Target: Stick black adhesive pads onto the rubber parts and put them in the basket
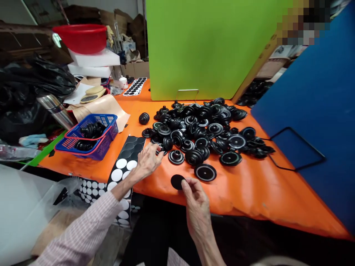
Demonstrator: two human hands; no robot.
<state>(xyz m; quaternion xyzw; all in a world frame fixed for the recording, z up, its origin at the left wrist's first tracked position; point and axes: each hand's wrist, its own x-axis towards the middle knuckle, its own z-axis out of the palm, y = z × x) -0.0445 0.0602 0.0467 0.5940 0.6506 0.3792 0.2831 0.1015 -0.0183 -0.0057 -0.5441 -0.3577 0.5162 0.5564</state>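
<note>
My right hand [197, 201] pinches a thin black round disc [176, 181] by its edge, thumb on top, over the front of the table. To the left, my left hand [149, 159] reaches to the near left edge of a heap of black stepped round parts [194, 127]. Its thumb and fingers close around one black round part [161, 148], partly hidden by them. Beside my left wrist lies a sticker sheet [121, 164] with white circles and black discs, hanging over the table's front edge. A black part with a flat ringed base [205, 172] lies just beyond my right hand.
A blue basket [104, 146] with red handles holds several black parts on the left of the orange table [241, 195]. A green board [199, 48] stands behind the heap. A blue board [313, 118] with a wire stand [298, 170] leans on the right.
</note>
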